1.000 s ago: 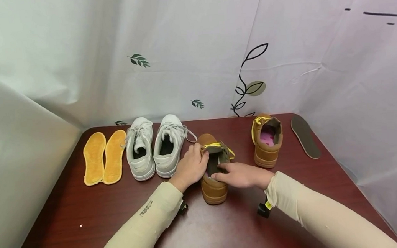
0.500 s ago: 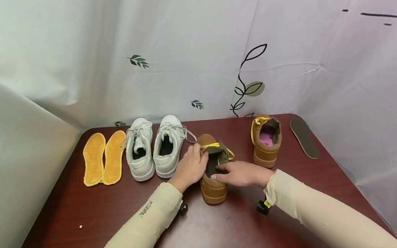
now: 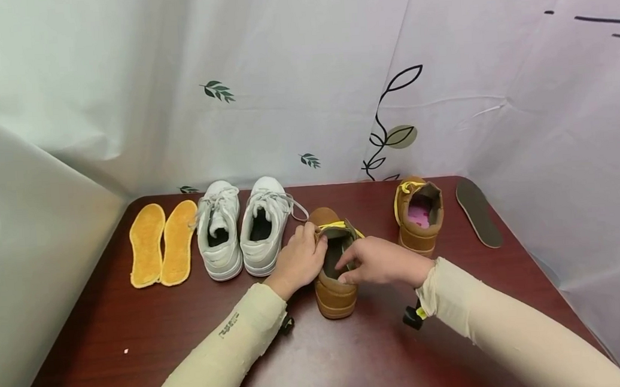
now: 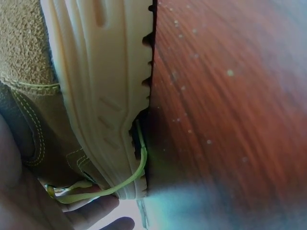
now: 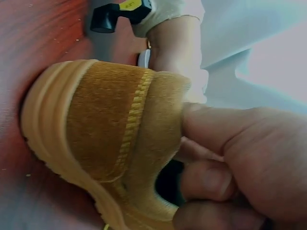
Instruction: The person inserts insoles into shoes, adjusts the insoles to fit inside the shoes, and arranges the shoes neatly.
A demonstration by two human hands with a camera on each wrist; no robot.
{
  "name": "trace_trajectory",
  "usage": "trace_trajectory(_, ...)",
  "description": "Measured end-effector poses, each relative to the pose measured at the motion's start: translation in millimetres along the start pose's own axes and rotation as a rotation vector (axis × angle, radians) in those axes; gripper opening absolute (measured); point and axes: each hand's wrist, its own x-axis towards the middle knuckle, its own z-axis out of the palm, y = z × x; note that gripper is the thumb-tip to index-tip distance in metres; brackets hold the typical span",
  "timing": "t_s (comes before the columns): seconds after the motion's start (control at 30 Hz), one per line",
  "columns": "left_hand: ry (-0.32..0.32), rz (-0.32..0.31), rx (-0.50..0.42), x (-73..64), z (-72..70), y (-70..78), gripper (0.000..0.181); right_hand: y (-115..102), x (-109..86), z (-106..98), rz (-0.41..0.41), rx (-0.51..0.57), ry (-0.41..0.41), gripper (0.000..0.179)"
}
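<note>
W/ my L hand (image 3: 299, 257) gripping the tan shoe (image 3: 336, 298), I should likely press the footbed (image 3: 331, 263) flat heel-to-toe via R hand (image 3: 381, 261), fingers bent (can't tell if pinching).

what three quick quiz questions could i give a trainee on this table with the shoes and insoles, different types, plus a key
1. Multiple choice: where does the dark insole lie?
a) inside a white shoe
b) along the right side of the table
c) on top of the orange insoles

2. True or false: the person's left grip holds the nearer brown shoe.

3. Fill in the colour: the floor inside the farther brown shoe is ____.

Key: 1. b; 2. true; 3. pink
</note>
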Motion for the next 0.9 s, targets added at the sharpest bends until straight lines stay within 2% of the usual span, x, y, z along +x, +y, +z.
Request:
trace_trajectory(0.07, 0.002, -0.001, -0.002, -0.1, -0.1, 0.9, 0.029, -3.3, 2.5, -2.7, -0.015, -0.046, -0.026, 0.022)
trace_trajectory(0.17, 0.003, 0.002, -0.002, -0.2, 1.1, 1.8, 0.029, -7.2, 4.5, -2.8, -0.050, -0.105, -0.055, 0.007)
trace_trajectory(0.27, 0.002, 0.006, 0.000, -0.2, 1.3, 2.2, 0.030, -9.3, 3.5, 0.8, -0.096, -0.166, -0.035, 0.021)
trace_trajectory(0.37, 0.009, 0.011, 0.006, 0.1, 0.7, 2.0, 0.030, -11.2, 0.0, 6.1, -0.122, -0.240, 0.048, 0.029)
trace_trajectory(0.53, 0.018, 0.017, 0.007, -0.2, 0.0, 1.2, 0.030, -13.2, -7.3, 15.1, -0.129, -0.319, 0.191, 0.025)
trace_trajectory(0.73, 0.000, 0.009, 0.000, -1.3, -1.0, -0.3, 0.029, -12.2, -14.3, 24.0, -0.101, -0.287, 0.297, 0.016)
trace_trajectory(0.9, -0.004, 0.005, -0.004, -1.8, -2.6, -0.5, 0.029, -10.7, -19.8, 30.1, -0.121, -0.270, 0.418, 0.011)
